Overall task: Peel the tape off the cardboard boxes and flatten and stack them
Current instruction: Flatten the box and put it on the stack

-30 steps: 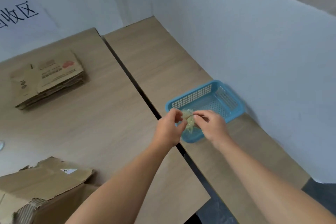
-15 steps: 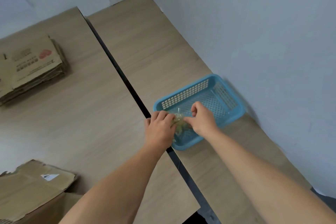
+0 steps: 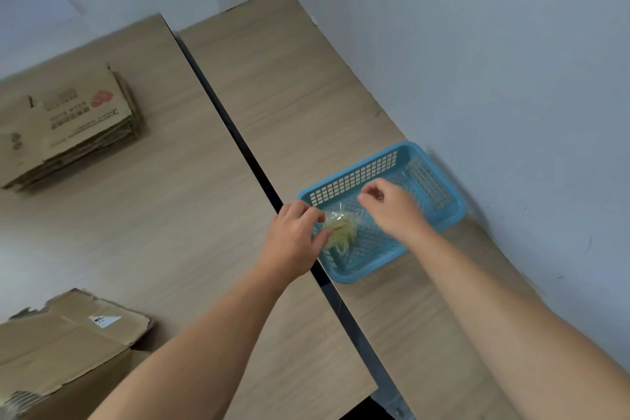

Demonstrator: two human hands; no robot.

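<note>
Cardboard is lying nearest: a torn box point(image 3: 68, 344), not yet flattened, is sitting at the near left of the left table point(image 3: 153, 232). Further in, the left hand point(image 3: 293, 239) is pinching a yellowish wad of tape point(image 3: 339, 232) between thumb and fingertips, over the near left corner of the blue basket point(image 3: 354, 177). The right hand point(image 3: 388, 206) is hovering just beyond, above the basket's middle, with its fingers curled and its thumb meeting the forefinger. I cannot tell whether it is gripping a clear strand. The wad is lying to that hand's near left, trailing loosely towards it. The basket is resting on the right table point(image 3: 289, 95) beside the white wall point(image 3: 477, 61). Far left, a stack of flattened boxes point(image 3: 78, 119) is waiting.
</note>
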